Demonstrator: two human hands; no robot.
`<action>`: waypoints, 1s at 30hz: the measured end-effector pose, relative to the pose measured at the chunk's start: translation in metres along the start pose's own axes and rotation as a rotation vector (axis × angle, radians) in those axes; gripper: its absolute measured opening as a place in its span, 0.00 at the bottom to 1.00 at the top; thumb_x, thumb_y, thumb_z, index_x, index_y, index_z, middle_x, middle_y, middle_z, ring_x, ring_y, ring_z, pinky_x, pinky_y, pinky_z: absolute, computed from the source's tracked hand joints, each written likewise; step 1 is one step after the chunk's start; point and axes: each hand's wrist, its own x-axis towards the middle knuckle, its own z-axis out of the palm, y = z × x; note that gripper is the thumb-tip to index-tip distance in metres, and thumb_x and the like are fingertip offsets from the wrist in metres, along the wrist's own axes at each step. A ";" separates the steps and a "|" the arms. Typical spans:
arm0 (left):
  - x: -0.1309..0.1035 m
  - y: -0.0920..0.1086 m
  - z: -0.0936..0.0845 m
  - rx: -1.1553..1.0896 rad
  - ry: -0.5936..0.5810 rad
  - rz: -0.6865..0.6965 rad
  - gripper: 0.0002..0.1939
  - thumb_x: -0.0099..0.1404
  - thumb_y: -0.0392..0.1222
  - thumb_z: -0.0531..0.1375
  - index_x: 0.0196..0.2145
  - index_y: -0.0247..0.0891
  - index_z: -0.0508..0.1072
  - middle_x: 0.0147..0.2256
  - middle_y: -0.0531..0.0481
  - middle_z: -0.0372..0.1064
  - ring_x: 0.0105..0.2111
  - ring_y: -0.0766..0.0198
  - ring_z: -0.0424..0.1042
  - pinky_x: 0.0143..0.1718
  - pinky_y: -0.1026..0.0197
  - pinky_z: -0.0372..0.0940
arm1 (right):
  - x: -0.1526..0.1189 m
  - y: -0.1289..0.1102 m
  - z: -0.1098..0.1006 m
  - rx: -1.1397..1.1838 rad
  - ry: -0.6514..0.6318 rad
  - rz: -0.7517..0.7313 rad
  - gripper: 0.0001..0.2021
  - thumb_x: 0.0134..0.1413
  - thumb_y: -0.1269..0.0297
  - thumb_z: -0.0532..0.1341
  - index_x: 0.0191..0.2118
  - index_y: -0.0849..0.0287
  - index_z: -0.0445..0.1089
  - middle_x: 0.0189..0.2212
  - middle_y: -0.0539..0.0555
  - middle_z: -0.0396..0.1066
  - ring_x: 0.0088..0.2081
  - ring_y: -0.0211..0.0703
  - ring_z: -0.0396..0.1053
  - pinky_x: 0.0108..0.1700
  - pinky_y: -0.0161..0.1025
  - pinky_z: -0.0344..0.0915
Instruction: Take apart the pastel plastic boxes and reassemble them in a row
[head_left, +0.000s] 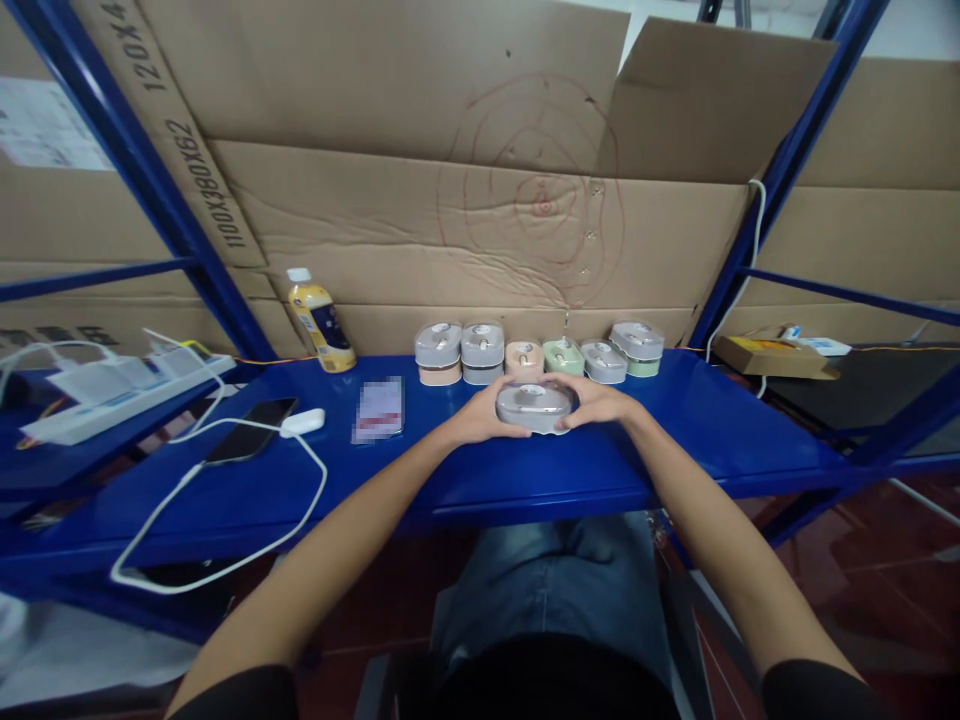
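Note:
A grey oval box with a clear lid point(534, 408) is held level between my two hands, just above or on the blue table. My left hand point(478, 414) curls round its left end, thumb at the front. Round the right end, my right hand point(598, 402) grips in the same way. Behind them stands a row of similar boxes: a stack on a peach base point(439, 352), a grey stack point(483, 354), a single peach box point(523, 358), a green box point(562, 356), a grey box point(604, 362) and a stack on a green base point(637, 348). My fingers partly cover the row's front.
Left on the blue table point(525, 480) are a yellow drink bottle point(322, 322), a blurred-out flat item point(379, 410), a black phone point(253, 430) and a looped white cable point(324, 490). Further left lies a power strip point(127, 400). Cardboard point(360, 220) backs the table; blue posts point(217, 310) flank it.

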 end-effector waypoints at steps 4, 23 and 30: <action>-0.002 0.006 0.003 0.075 0.007 0.058 0.53 0.45 0.53 0.79 0.64 0.40 0.62 0.60 0.38 0.69 0.60 0.42 0.70 0.63 0.38 0.63 | 0.003 -0.006 0.009 -0.095 0.009 0.032 0.50 0.39 0.54 0.77 0.69 0.57 0.60 0.66 0.61 0.66 0.65 0.57 0.66 0.68 0.55 0.60; -0.001 -0.005 0.007 0.256 -0.008 0.063 0.24 0.63 0.59 0.68 0.52 0.45 0.80 0.49 0.44 0.72 0.54 0.46 0.70 0.62 0.37 0.62 | 0.000 0.014 -0.013 -0.089 0.759 0.173 0.30 0.57 0.42 0.62 0.57 0.59 0.68 0.47 0.57 0.77 0.45 0.50 0.74 0.49 0.46 0.70; 0.005 0.002 -0.009 0.112 0.307 0.059 0.24 0.70 0.57 0.61 0.57 0.41 0.75 0.56 0.42 0.72 0.58 0.50 0.70 0.64 0.44 0.61 | 0.000 0.010 -0.010 -0.058 0.733 0.171 0.30 0.55 0.42 0.63 0.57 0.57 0.69 0.48 0.57 0.77 0.46 0.50 0.74 0.50 0.46 0.71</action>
